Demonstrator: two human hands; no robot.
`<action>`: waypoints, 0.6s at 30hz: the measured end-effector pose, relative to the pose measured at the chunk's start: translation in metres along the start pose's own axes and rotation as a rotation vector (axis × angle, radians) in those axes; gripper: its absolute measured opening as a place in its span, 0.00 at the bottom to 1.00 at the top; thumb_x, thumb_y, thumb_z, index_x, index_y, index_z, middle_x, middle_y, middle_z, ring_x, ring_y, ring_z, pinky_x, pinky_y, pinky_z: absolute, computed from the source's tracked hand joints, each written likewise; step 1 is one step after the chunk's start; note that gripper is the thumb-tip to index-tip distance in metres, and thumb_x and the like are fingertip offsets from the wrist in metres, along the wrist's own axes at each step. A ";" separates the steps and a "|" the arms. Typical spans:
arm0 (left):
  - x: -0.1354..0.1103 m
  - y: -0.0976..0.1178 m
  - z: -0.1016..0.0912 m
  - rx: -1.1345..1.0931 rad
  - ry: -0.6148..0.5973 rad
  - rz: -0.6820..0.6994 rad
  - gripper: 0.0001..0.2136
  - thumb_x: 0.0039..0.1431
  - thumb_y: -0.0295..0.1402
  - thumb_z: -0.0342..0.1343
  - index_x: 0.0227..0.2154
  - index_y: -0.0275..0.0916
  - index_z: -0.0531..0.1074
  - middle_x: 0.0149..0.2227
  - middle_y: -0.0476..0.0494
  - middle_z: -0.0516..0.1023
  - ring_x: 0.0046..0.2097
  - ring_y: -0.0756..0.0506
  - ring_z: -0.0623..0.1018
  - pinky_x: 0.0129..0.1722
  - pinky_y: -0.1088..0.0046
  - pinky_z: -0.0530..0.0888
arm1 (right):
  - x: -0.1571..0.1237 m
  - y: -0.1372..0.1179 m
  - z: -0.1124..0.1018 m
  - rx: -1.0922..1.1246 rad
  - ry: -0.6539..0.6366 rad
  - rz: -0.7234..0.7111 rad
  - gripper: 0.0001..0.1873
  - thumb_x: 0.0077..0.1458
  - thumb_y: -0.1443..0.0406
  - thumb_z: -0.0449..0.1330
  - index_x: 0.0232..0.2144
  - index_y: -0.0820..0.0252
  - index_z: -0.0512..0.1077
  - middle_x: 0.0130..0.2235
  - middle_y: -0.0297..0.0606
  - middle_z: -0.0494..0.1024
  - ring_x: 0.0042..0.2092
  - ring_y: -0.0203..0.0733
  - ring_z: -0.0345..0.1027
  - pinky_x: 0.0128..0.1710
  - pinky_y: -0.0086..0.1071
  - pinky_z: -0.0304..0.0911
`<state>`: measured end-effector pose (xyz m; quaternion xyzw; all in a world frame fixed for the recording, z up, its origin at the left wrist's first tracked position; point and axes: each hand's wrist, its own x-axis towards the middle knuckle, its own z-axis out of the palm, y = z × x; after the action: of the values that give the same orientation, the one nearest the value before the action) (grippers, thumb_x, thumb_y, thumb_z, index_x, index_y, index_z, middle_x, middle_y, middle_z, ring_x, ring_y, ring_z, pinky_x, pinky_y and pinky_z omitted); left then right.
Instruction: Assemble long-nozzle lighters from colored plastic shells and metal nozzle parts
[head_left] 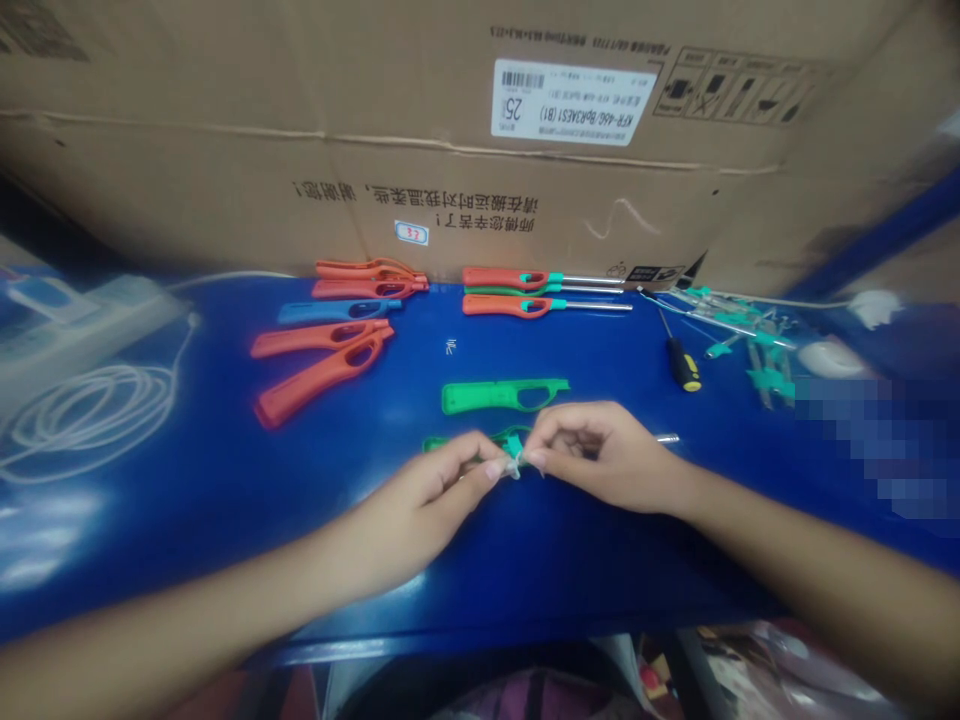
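Observation:
My left hand pinches a small whitish, translucent piece between thumb and forefinger. Just to its right, my right hand is closed, thumb and fingertips together at the same piece; whatever lies between those fingertips is too small to tell. Right behind the fingers is a teal part on a green lighter shell, largely covered by both hands. The tip of a metal tube shows beyond my right hand. Farther back lies a separate green handle half, with an oval finger opening.
Orange handle shells and a blue one lie at the left. Lighters with metal tubes sit by the cardboard box. A screwdriver, teal-and-metal parts, tiny pins and a coiled white cable are also there.

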<state>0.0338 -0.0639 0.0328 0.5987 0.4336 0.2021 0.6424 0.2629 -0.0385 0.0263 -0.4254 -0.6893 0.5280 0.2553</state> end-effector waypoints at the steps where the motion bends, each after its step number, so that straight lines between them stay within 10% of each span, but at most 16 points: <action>1: 0.000 0.000 0.000 0.009 -0.001 0.003 0.14 0.69 0.45 0.50 0.38 0.39 0.69 0.22 0.57 0.54 0.23 0.52 0.54 0.21 0.77 0.52 | 0.000 0.000 0.000 -0.004 -0.001 -0.002 0.18 0.57 0.52 0.65 0.31 0.63 0.75 0.26 0.32 0.69 0.24 0.29 0.55 0.22 0.26 0.53; 18: 0.000 -0.001 -0.001 0.076 -0.001 0.035 0.13 0.70 0.44 0.48 0.38 0.39 0.69 0.24 0.56 0.56 0.26 0.51 0.55 0.25 0.76 0.55 | -0.002 0.000 0.001 -0.015 -0.013 -0.012 0.15 0.58 0.55 0.63 0.30 0.62 0.75 0.26 0.32 0.69 0.24 0.30 0.56 0.22 0.26 0.54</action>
<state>0.0330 -0.0635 0.0315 0.6302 0.4302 0.1965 0.6157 0.2634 -0.0406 0.0258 -0.4195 -0.6974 0.5241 0.2508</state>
